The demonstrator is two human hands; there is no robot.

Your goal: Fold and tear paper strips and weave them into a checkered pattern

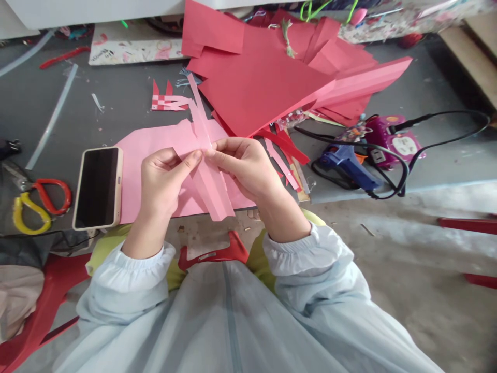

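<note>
Between my two hands is a folded strip of pink paper (209, 189), slanting from the upper left down toward the table's front edge. My left hand (165, 173) pinches its middle between thumb and fingers. My right hand (243, 163) pinches the same spot from the other side, the thumb tips nearly meeting. Beneath them lies a larger pink sheet (134, 178) on the table. Just beyond sits a small red-and-pink woven paper piece (167, 99) with pointed red ends. What the fingers cover of the strip is hidden.
Red paper sheets (256, 83) are piled at the back. A phone (97, 189) rests on the left, beside scissors with red and yellow handles (33, 213). To the right lie a blue glue gun (349, 166), its looping black cable and a purple power strip (392, 142). Glue sticks (54, 114) lie left.
</note>
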